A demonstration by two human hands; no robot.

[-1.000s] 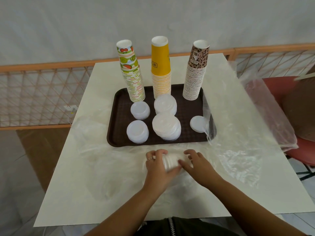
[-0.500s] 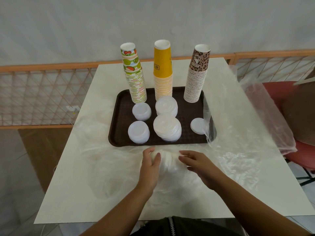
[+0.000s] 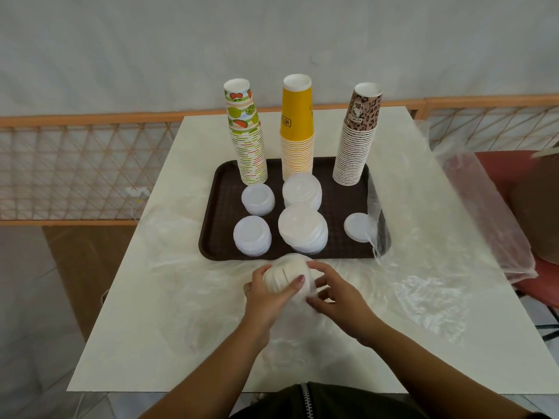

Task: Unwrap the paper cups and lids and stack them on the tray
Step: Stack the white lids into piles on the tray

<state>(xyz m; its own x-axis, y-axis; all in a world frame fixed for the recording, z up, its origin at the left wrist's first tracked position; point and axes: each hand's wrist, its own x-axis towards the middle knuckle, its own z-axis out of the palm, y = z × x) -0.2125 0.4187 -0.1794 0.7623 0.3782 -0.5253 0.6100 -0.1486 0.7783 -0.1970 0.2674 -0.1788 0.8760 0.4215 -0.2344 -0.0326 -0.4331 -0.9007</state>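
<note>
Soft, even light is filling the room, and nothing is looking too dark or too bright. Only faint shadows are lying on the tabletop [image 3: 423, 131]. The clear plastic wrap [image 3: 423, 297] is shining in white patches. The railing [image 3: 90, 119] is bending at the edges.

A white rectangular table [image 3: 169, 343] bears 1 dark brown plastic tray [image 3: 213, 237] and crumpled clear plastic wrapping [image 3: 423, 297] spread across it.
</note>
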